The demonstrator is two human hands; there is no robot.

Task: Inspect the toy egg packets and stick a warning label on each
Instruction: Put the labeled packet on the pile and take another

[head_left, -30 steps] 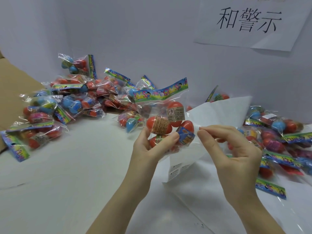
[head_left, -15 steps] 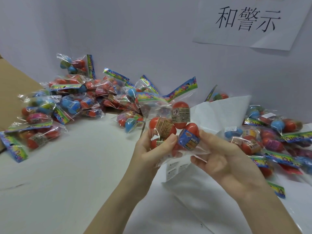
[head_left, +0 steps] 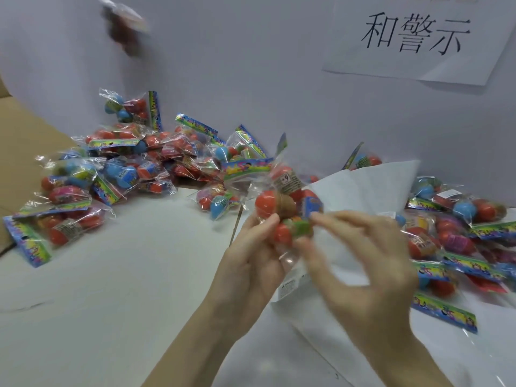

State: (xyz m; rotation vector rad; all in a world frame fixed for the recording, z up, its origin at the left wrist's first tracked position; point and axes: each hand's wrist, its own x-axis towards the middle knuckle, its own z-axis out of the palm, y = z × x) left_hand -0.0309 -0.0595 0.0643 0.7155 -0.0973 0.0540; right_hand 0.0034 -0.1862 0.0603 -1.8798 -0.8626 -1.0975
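My left hand (head_left: pixel 251 263) grips a clear toy egg packet (head_left: pixel 276 203) from below; it holds red eggs, a green one and a colourful header strip. My right hand (head_left: pixel 363 275), blurred by motion, has thumb and forefinger pinched on the packet's right side. Behind the hands lies the white label sheet (head_left: pixel 368 188), with one warning label (head_left: pixel 290 286) showing at its lower edge. A heap of packets (head_left: pixel 125 169) lies at the left and another heap (head_left: pixel 460 227) at the right.
A blurred packet (head_left: pixel 125 26) is in the air at the top left, in front of the white wall. A paper sign (head_left: pixel 418 37) with black characters hangs on the wall. A brown cardboard box (head_left: pixel 25 141) stands at the far left. The white tabletop (head_left: pixel 111 289) stretches in front.
My right hand left the label sheet and came onto the packet, now pinching its right side. The packet tipped lower in my left hand. A blurred packet appeared in the air at top left.
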